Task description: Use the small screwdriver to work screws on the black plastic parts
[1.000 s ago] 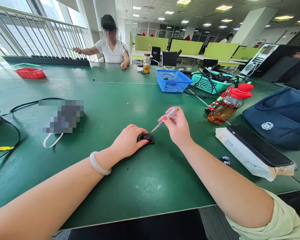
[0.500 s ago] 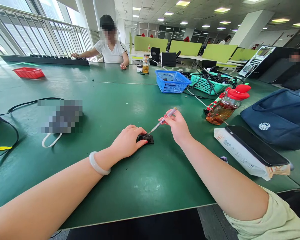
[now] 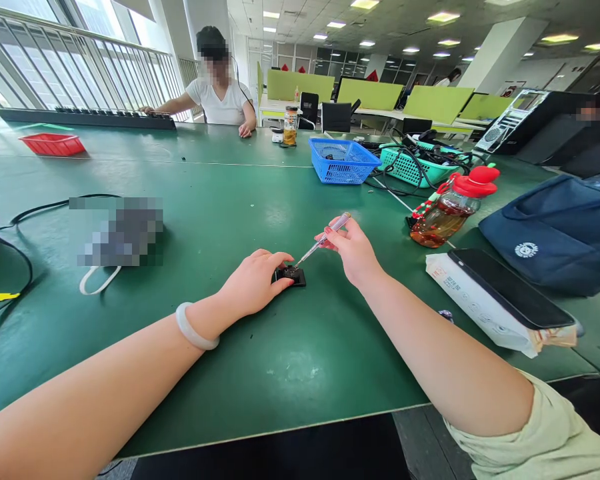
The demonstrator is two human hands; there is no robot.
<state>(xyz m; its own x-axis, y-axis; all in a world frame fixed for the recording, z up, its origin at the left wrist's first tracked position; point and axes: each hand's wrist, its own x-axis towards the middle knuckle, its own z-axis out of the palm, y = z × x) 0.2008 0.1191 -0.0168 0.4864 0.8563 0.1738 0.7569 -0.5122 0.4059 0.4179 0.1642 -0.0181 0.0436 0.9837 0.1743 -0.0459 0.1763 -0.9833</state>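
A small black rectangular part [image 3: 296, 277] lies on the green table [image 3: 300, 360] in front of me. My left hand [image 3: 254, 280] grips its left side between thumb and fingers, pressing it to the tabletop. Clasped in the fingers of my right hand [image 3: 353, 250] is a slim screwdriver [image 3: 323, 239] with a clear, pinkish handle. It slants down to the left, and its tip meets the top of the black part or hovers just over it. Fine details on the part are too small to make out.
A red-lidded bottle [image 3: 445, 210], a phone [image 3: 513, 287] on a white packet and a blue bag [image 3: 555, 233] stand at right. Blue basket [image 3: 343, 163] and teal basket [image 3: 415, 167] with cables sit farther back. A red tray [image 3: 53, 144] lies far left. Across the table sits a person [image 3: 220, 93].
The whole view has shifted slightly. Both hands keep the same hold, the screwdriver tip staying at the black part.
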